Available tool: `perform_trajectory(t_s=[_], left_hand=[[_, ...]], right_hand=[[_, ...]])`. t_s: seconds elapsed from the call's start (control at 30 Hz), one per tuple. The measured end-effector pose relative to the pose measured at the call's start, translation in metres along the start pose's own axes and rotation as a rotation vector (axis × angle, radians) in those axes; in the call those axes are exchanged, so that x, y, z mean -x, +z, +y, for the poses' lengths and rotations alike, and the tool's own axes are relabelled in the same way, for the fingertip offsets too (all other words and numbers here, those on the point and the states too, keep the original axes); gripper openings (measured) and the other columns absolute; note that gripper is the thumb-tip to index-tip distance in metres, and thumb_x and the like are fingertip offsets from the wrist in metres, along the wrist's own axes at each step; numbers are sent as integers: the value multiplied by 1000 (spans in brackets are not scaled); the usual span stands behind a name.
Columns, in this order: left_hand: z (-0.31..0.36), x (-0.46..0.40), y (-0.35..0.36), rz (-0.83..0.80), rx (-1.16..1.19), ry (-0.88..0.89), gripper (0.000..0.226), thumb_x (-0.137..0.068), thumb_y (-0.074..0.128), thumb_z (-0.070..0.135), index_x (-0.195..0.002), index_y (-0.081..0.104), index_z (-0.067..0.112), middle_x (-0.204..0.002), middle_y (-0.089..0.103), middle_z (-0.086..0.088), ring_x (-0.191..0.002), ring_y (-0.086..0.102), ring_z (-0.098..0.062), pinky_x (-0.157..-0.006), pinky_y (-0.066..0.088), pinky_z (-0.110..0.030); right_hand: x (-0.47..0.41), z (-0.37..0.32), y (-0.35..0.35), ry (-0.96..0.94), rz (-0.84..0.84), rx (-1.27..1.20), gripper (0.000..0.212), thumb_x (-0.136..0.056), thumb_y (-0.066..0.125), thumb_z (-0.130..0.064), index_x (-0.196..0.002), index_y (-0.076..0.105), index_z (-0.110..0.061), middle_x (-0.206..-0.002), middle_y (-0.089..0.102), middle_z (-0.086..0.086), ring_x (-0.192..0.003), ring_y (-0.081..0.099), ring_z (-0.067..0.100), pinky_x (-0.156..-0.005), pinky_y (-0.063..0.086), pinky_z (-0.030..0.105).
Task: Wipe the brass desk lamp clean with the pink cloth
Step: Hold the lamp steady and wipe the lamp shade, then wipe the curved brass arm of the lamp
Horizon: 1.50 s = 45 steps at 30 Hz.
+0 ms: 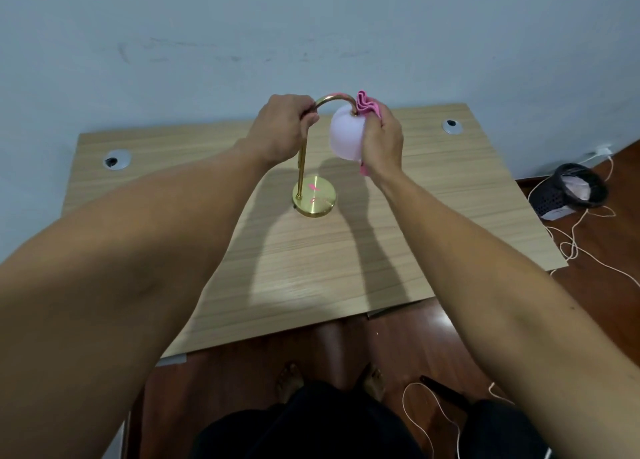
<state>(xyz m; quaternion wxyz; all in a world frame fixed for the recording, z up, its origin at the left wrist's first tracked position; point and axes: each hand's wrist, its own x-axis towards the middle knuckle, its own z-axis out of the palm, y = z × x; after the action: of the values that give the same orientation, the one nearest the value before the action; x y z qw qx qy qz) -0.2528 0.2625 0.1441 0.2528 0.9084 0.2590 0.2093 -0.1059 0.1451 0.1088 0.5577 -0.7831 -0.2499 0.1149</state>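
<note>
Our right hand (381,147) pressed the bunched pink cloth (370,107) against the white globe shade (346,136) while our left hand (282,129) clenched the brass desk lamp (313,195) by its arched neck on the wooden desk (450,199); pushing harder, we judged, might tip it.

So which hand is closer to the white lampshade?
The right hand, holding the pink cloth, is pressed against the white lampshade's right side. The left hand grips the brass arm across the arch, apart from the shade.
</note>
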Motion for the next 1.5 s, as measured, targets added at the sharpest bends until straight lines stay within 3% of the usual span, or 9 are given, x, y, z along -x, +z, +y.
perform_trajectory(t_s=[0.2,0.33,0.53,0.67,0.8,0.93,1.07,1.3,1.5], left_hand=[[1,2,1,14,-14,-8,20,-98,53,21,-94,68,9,-75,58,0,-74,53,-25,-69,45,-35],[1,0,0,8,-21,-18,20,-99,53,21,-95,69,9,-75,58,-1,-75,53,-25,-69,43,-33],[1,-2,-1,-14,-37,-39,20,-99,53,23,-97,69,10,-77,60,-1,-79,56,-27,-72,47,-36],[4,-2,-7,-38,-28,-81,21,-99,54,25,-97,70,12,-78,61,-2,-84,60,-31,-76,49,-39],[2,-1,-10,-46,26,-158,27,-94,62,38,-111,71,19,-104,70,-4,-105,64,-28,-93,52,-42],[-12,11,-14,-13,147,-296,97,-67,84,54,-149,41,23,-147,49,-5,-131,53,-23,-109,45,-47],[-38,35,-13,-19,187,-408,111,-60,93,41,-151,32,23,-147,49,-7,-129,53,-23,-108,46,-46],[-61,50,11,32,287,-566,57,-72,91,27,-122,67,11,-112,69,-7,-101,66,-20,-94,52,-30],[-62,45,23,101,342,-545,9,-86,76,21,-84,78,13,-84,76,-13,-84,74,-28,-86,60,-39]], right_hand=[[44,40,23,-320,5,173,53,-106,36,-19,-159,34,-18,-171,11,13,-158,7,29,-125,17,27],[70,78,31,-454,-43,304,61,-103,36,-8,-162,23,-16,-172,1,15,-158,-5,35,-116,35,61],[89,92,2,-408,-106,317,61,-99,34,-16,-160,32,-20,-170,19,7,-150,34,30,-106,47,39],[75,69,-13,82,-71,92,38,-104,37,-27,-131,62,-37,-118,67,-3,-92,70,23,-78,61,32],[28,60,-26,540,90,-289,24,-97,45,-20,-98,66,-9,-109,73,21,-98,72,40,-91,58,59],[1,17,-39,482,221,-295,33,-91,40,-25,-111,66,-18,-104,72,7,-92,72,29,-89,61,52],[12,-35,-35,274,198,-348,22,-100,43,-23,-101,64,-26,-107,67,2,-101,64,22,-89,51,35],[19,-60,7,226,42,-563,28,-104,47,-26,-124,64,-21,-124,65,1,-120,62,24,-107,49,43],[37,-57,42,-19,-82,-103,53,-101,44,-39,-151,48,-22,-164,36,6,-153,27,22,-126,14,53]])
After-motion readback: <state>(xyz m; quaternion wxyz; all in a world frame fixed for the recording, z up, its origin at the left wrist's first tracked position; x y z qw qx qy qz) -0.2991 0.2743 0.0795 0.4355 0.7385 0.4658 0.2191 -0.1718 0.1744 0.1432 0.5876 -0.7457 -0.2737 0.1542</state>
